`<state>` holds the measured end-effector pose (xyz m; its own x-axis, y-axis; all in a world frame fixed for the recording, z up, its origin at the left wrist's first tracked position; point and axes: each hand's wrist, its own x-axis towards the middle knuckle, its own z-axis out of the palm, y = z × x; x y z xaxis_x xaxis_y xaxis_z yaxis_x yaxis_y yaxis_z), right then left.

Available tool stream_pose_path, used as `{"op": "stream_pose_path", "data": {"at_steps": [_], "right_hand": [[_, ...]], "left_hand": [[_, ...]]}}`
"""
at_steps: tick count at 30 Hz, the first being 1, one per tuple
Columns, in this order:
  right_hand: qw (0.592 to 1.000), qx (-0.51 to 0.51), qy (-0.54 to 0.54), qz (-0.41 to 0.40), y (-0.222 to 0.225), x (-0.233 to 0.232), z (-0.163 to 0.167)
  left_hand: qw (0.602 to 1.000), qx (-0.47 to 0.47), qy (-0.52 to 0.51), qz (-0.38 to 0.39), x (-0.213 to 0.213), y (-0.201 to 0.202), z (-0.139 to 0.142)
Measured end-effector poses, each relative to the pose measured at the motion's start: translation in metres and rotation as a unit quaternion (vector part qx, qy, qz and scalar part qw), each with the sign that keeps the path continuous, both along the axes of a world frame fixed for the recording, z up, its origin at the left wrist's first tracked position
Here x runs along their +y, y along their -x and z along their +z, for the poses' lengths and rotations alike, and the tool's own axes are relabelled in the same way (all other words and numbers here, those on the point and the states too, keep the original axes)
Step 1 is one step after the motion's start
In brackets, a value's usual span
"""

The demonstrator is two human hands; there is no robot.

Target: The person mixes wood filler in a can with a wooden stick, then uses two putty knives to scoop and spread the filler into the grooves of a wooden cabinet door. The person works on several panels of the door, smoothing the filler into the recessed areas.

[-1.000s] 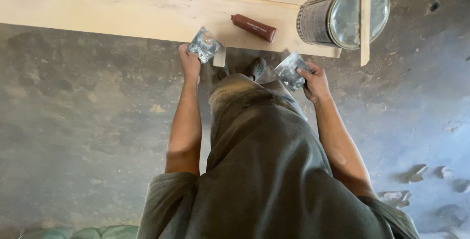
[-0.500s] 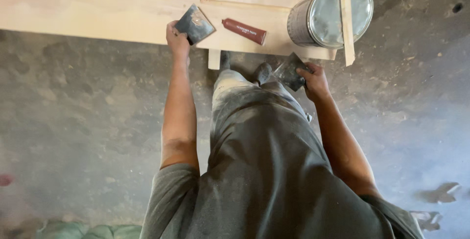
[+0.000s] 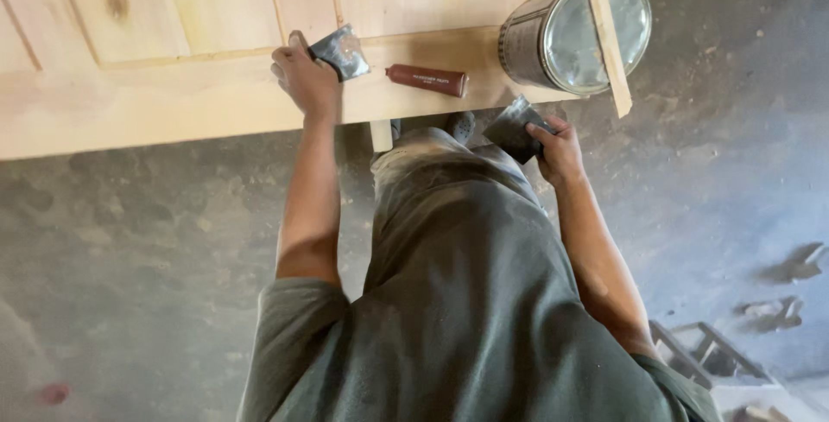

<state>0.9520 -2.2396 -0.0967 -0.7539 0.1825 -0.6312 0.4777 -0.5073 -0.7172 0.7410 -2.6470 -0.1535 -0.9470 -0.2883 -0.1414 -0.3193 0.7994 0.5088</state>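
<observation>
Scrapers, thin grey metal blades smeared pale: your right hand grips one below the door's edge; your left hand pinches the other against the bare wooden door, brown tube and tin rightward.

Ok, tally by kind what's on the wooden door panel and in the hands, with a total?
Metal scraper blades: 2, one in the left hand at, one in the right hand at
Brown tube: 1
Metal can: 1
Wooden stick: 1
Total: 5

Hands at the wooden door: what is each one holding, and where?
Left hand grips a flat metal scraper by its lower edge; right hand pinches another dark scraper at its corner.
</observation>
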Motion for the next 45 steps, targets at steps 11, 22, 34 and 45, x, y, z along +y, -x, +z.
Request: {"op": "stream_pose_path", "data": {"at_steps": [11, 22, 34, 45], "right_hand": [[0.967, -0.074, -0.240, 0.039, 0.015, -0.027, 0.003], [0.989, 0.020, -0.126, -0.076, 0.013, -0.026, 0.043], [0.990, -0.139, 0.004, -0.034, 0.052, -0.025, 0.082], [0.970, 0.170, 0.140, 0.099, 0.109, -0.026, 0.204]], "left_hand": [[0.963, -0.149, -0.222, -0.030, 0.136, -0.042, 0.002], [0.857, -0.100, -0.467, 0.190, 0.178, -0.031, 0.073], [0.762, 0.016, -0.620, -0.186, 0.138, -0.001, 0.151], [0.845, -0.057, -0.311, -0.431, 0.120, -0.014, 0.263]]}}
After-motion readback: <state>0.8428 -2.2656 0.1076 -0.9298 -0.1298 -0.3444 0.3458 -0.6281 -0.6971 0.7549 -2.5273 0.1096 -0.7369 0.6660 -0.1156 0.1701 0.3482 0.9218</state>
